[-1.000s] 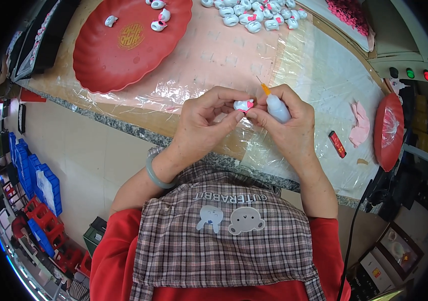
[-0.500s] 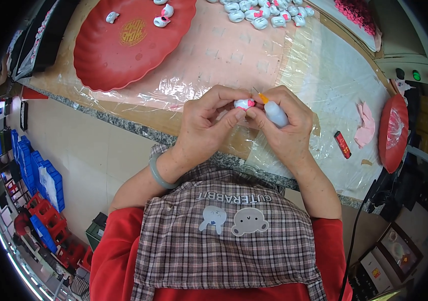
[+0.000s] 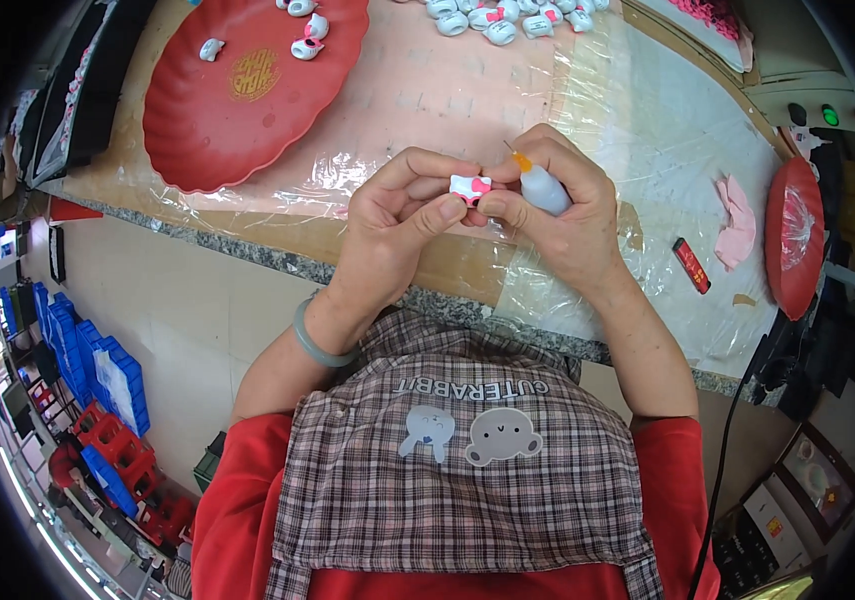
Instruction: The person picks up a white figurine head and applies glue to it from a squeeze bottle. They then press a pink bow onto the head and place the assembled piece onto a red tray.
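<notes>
Between the fingertips of my left hand is a small white figurine head with a pink bow, its bow side turned toward me. My right hand holds a soft whitish squeeze bottle with an orange needle tip, the needle pointing up and away from the figurine. The right thumb also touches the figurine's right edge. Both hands are close together above the table's near edge. The fingers partly hide the figurine's underside.
A red scalloped tray with a few figurine heads stands at the far left. More white heads are clustered at the back. On the right lie a red and black small box, a pink cloth and a red dish.
Both hands have shifted slightly left and up. The figurine has turned so its bow and more of its white face side show. The bottle remains in the right hand.
</notes>
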Demonstrator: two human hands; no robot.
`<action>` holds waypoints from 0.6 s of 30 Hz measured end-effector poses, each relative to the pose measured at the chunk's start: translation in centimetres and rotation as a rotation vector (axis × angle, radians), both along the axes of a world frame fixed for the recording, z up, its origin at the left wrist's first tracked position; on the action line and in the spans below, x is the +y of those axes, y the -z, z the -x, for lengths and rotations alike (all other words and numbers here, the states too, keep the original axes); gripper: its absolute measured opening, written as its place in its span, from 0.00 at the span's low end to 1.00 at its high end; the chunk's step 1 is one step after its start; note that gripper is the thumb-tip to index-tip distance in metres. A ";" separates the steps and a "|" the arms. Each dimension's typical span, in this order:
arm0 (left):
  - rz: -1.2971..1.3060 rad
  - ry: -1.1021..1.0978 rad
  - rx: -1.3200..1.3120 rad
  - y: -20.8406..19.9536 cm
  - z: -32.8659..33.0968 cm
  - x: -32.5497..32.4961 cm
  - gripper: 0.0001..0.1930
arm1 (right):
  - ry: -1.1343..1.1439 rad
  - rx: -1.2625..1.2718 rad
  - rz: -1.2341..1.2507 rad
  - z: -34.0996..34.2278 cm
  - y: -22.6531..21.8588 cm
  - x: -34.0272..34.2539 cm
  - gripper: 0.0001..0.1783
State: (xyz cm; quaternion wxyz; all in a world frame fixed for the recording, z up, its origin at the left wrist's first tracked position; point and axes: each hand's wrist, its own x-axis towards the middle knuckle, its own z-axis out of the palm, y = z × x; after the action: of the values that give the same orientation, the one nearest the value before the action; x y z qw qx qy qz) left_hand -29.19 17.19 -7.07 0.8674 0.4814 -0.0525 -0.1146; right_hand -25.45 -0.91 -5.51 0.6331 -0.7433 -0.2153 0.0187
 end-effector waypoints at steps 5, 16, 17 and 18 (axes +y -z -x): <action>0.155 0.054 0.080 0.2 0.0 0.3 0.16 | -0.065 0.178 -0.081 0.3 -0.6 -0.3 0.09; 0.014 -0.029 -0.060 -0.5 0.2 -0.6 0.14 | -0.027 -0.052 -0.024 0.3 -0.2 -0.1 0.11; 0.015 -0.029 -0.060 -0.5 0.3 -0.7 0.14 | -0.031 -0.012 0.003 0.5 -0.4 -0.1 0.11; -0.032 -0.054 -0.064 -0.5 0.3 -0.7 0.14 | -0.036 0.027 0.029 0.6 -0.5 0.0 0.12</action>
State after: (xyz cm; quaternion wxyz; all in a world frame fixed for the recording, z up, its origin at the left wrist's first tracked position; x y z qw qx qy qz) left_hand -29.53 16.49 -6.60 0.8602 0.4999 -0.0654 -0.0763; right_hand -26.09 -0.93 -5.04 0.6245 -0.7482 -0.2197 0.0435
